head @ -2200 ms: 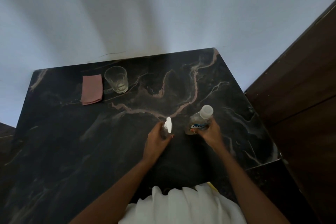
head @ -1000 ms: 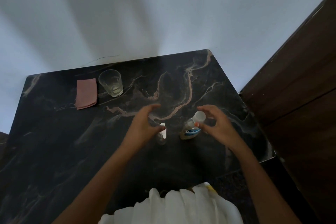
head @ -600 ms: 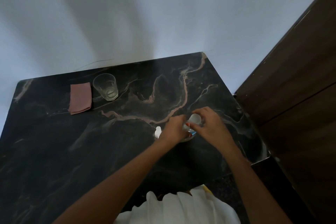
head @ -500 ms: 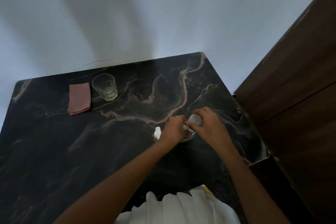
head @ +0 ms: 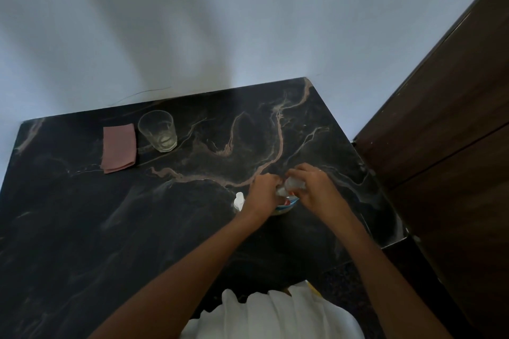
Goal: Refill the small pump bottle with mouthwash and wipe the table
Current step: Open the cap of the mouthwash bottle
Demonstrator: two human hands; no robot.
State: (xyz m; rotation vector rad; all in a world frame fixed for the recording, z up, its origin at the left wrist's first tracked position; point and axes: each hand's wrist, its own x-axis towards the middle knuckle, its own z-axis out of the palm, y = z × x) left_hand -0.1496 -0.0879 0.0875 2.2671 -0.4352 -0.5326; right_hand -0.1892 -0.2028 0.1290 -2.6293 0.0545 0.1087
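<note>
Both your hands are on the mouthwash bottle [head: 286, 202], near the right front of the counter [head: 82, 228]. Left hand [head: 263, 194] wraps the body, presumably to stop it turning. Right hand [head: 311, 190] is closed over the cap [head: 294, 183] from above. Reads as cap removal, step one of the refill. Can't tell if the cap is loose yet; your fingers cover the joint.

Bottle: clear plastic, white cap, blue and red label showing below the left hand. It stands on the counter, leaning slightly. Fill level not visible.

Pump bottle [head: 239, 201] stands just left of your left hand, very close or touching, can't tell which. Small, clear, white pump top in place. Neither hand holds it. Keeping it that close looks sensible: a short pour path once both are open. Pump top has to come off first.

Cloth [head: 119, 147] lies folded flat at the far left, glass [head: 158, 131] right beside it, both well apart from the work. Good: the cloth stays dry and out of the way until the wipe. The glass looks near empty, maybe a little residue at the bottom.

Risks, my read: the pump bottle is light and narrow, so your left wrist could knock it while twisting. Small neck, so expect drips on the pour. The counter is dark, so spills will be hard to spot.
</note>
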